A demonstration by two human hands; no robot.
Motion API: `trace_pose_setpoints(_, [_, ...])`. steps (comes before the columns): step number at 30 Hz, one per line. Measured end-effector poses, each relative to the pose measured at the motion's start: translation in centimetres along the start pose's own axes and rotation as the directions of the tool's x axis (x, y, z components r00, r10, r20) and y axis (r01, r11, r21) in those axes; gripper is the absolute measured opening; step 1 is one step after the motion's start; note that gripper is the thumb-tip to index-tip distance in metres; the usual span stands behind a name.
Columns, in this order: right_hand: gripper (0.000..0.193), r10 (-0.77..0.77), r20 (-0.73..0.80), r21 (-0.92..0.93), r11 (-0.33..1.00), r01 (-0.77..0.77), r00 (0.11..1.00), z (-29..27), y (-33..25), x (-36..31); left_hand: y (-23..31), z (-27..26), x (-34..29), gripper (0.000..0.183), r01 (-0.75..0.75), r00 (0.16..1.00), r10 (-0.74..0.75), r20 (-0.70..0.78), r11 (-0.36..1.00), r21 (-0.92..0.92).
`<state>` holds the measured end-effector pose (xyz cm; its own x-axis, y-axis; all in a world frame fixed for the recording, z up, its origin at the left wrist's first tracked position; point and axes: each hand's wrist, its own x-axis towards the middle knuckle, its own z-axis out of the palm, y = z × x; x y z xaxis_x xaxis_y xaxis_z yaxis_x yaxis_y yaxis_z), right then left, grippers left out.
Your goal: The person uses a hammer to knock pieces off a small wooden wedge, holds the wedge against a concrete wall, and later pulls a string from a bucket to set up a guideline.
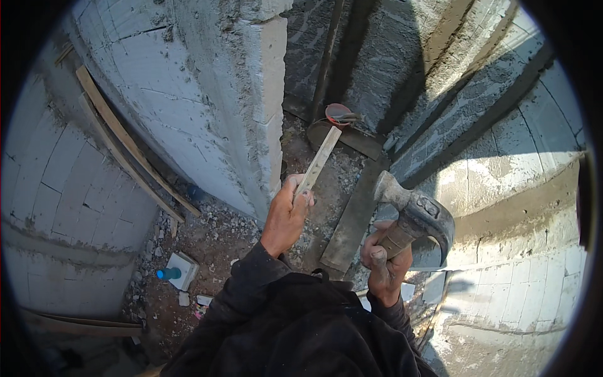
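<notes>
My left hand (281,218) is closed round the lower end of a narrow, pale strip of wood (323,154), which points up and away to the right. In my right hand (391,271) is a claw hammer (418,210), gripped high on the handle just under its head. The worn, dusty metal head faces up, with the striking face to the left and the claw curving down at the right. Hammer and strip are apart. Close to my left hand stands the rough end of a white block wall (271,94).
An orange-red bucket (339,114) with tools stands beyond the strip. A board (355,213) lies below, between my hands. Long planks (129,144) lean at the left wall. A white block (182,269) with a blue bottle-like thing (168,274) lies on rubble (217,235). Plastered block walls (509,182) surround me.
</notes>
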<state>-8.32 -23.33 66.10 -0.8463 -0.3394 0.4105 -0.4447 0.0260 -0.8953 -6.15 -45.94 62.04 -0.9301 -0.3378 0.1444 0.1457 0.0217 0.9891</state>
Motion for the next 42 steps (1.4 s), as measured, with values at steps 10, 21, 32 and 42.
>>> trace_pose_setpoints(10, [0.050,-0.081,0.155,-0.344,0.930,0.130,0.985,-0.2,0.1,0.4,-0.1,0.5,1.0,0.025,0.003,1.000,-0.003,-0.012,0.998,0.055])
trace_pose_setpoints(21, [0.058,-0.214,-0.085,-0.089,0.974,0.206,0.973,-1.0,4.5,-3.0,4.4,1.6,0.4,0.031,-0.231,0.962,0.262,-0.077,0.931,0.282])
trace_pose_setpoints(32, [0.046,-0.411,-0.063,-0.336,0.867,0.368,0.910,-1.6,3.6,-1.3,5.1,0.2,0.9,0.030,-0.160,0.979,0.188,-0.082,0.949,0.271])
trace_pose_setpoints(42, [0.019,-0.217,0.041,-0.258,0.941,0.220,0.975,-1.6,1.2,-1.9,4.5,-0.2,0.1,0.034,-0.076,0.994,0.085,-0.063,0.987,0.143])
